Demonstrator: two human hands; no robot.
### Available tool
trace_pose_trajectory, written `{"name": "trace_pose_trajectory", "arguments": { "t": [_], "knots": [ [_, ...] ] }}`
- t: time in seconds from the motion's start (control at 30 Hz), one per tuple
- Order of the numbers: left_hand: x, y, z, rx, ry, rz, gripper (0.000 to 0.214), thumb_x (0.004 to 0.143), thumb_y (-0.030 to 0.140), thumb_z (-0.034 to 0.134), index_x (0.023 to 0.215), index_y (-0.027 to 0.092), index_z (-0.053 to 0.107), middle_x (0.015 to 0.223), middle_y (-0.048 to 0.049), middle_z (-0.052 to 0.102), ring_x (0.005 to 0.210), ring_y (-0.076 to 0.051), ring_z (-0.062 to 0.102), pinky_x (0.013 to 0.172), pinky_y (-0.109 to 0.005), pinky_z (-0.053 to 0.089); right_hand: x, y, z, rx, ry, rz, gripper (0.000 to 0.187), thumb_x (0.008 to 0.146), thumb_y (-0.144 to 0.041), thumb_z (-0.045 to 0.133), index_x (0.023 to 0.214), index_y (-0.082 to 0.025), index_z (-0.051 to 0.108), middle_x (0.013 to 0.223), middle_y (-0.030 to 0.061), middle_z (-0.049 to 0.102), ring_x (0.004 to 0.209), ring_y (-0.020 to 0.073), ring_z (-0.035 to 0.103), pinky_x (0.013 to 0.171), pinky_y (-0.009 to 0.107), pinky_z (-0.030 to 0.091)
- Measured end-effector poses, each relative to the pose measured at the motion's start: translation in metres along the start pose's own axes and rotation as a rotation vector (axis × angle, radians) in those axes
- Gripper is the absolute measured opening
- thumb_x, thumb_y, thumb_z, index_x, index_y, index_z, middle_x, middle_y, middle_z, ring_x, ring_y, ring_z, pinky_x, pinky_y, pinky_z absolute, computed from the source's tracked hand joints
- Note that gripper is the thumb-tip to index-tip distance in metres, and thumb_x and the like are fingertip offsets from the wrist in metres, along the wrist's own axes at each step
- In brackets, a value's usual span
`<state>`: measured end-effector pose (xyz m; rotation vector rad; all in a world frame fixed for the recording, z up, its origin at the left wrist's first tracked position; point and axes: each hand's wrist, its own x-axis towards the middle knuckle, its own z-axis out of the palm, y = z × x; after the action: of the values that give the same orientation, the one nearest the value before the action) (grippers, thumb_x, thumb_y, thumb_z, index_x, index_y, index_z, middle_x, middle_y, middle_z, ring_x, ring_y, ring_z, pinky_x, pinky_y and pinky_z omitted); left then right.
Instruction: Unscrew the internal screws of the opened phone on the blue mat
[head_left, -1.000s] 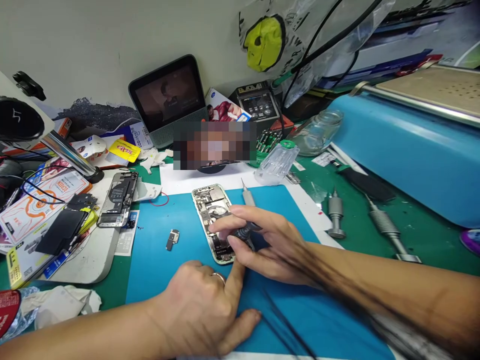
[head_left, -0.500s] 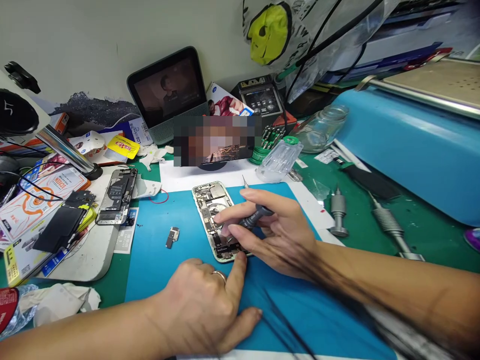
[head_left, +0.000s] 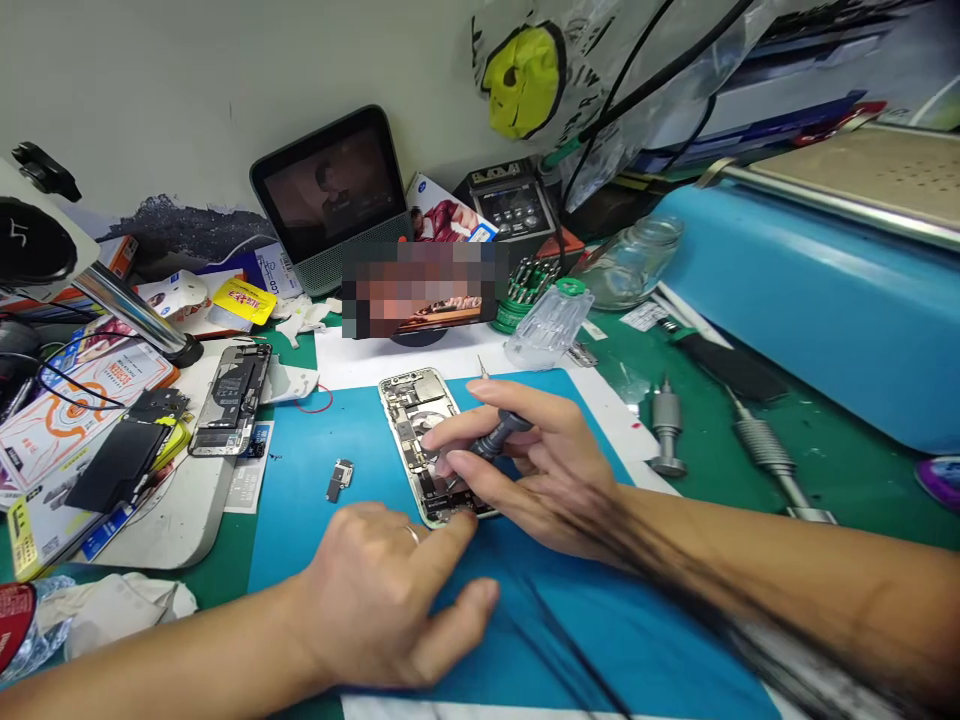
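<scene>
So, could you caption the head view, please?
Right hand holds a screwdriver over an opened phone; left hand steadies it.

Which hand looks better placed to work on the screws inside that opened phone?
Right. The right hand holds a screwdriver over the phone; the left hand only touches its near end.

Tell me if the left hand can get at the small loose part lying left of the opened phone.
Probably yes: the left hand rests on the blue mat, and only bare mat lies between it and the small part.
</scene>
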<state>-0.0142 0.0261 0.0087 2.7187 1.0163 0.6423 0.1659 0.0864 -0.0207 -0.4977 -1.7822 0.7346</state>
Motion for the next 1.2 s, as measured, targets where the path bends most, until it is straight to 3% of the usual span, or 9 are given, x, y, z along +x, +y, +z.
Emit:
{"name": "trace_pose_trajectory", "arguments": {
  "t": [0.1, 0.23, 0.47, 0.63, 0.83, 1.2],
  "knots": [
    [0.003, -0.009, -0.004, -0.037, 0.087, -0.129, 0.021, 0.092, 0.032, 0.052, 0.091, 0.016, 0.066, 0.051, 0.0029, 0.055, 0.043, -0.014, 0.052, 0.047, -0.028, 0.033, 0.002, -0.003, -0.001, 0.000, 0.011, -0.009, 0.056, 0.089, -0.008, 0.055, 0.138, -0.028, 0.035, 0.097, 0.0037, 0.072, 0.084, 0.0141, 0.072, 0.067, 0.023, 0.063],
    [0.007, -0.018, -0.006, -0.018, 0.117, -0.215, 0.018, 0.093, 0.032, 0.056, 0.096, 0.017, 0.066, 0.046, 0.0063, 0.051, 0.041, -0.011, 0.048, 0.050, -0.025, 0.033, 0.004, -0.005, -0.004, 0.010, -0.009, -0.052, 0.059, 0.089, -0.007, 0.055, 0.139, -0.028, 0.034, 0.093, 0.0016, 0.071, 0.078, 0.0128, 0.072, 0.067, 0.023, 0.062],
    [0.007, -0.023, -0.002, -0.018, 0.041, -0.172, 0.021, 0.096, 0.029, 0.050, 0.085, 0.018, 0.065, 0.051, 0.0038, 0.056, 0.045, -0.011, 0.052, 0.050, -0.025, 0.030, 0.002, -0.004, -0.007, -0.020, -0.116, -0.212, 0.069, 0.089, -0.007, 0.055, 0.148, -0.026, 0.023, 0.098, 0.0030, 0.071, 0.086, 0.0126, 0.071, 0.079, 0.025, 0.062],
    [0.004, -0.025, 0.001, -0.010, 0.026, -0.174, 0.026, 0.097, 0.027, 0.049, 0.076, 0.019, 0.063, 0.053, 0.0028, 0.057, 0.046, -0.011, 0.052, 0.051, -0.026, 0.030, 0.001, -0.004, -0.007, -0.044, -0.103, -0.204, 0.071, 0.088, -0.008, 0.057, 0.148, -0.026, 0.024, 0.098, 0.0028, 0.073, 0.087, 0.0127, 0.072, 0.082, 0.025, 0.062],
    [0.004, -0.025, 0.001, -0.014, -0.004, -0.169, 0.024, 0.098, 0.029, 0.049, 0.084, 0.019, 0.066, 0.057, 0.0025, 0.062, 0.049, -0.011, 0.056, 0.052, -0.024, 0.034, 0.003, -0.004, -0.007, -0.056, -0.049, -0.130, 0.066, 0.089, -0.009, 0.057, 0.143, -0.034, 0.029, 0.093, -0.0007, 0.074, 0.078, 0.0140, 0.073, 0.076, 0.028, 0.064],
    [0.007, -0.025, 0.000, -0.033, 0.007, -0.155, 0.017, 0.095, 0.024, 0.052, 0.094, 0.020, 0.068, 0.058, 0.0030, 0.062, 0.048, -0.011, 0.056, 0.051, -0.024, 0.035, 0.003, -0.003, -0.006, -0.046, -0.036, -0.118, 0.067, 0.089, -0.007, 0.056, 0.144, -0.032, 0.029, 0.093, 0.0011, 0.071, 0.080, 0.0141, 0.072, 0.073, 0.028, 0.064]
  ]
}}
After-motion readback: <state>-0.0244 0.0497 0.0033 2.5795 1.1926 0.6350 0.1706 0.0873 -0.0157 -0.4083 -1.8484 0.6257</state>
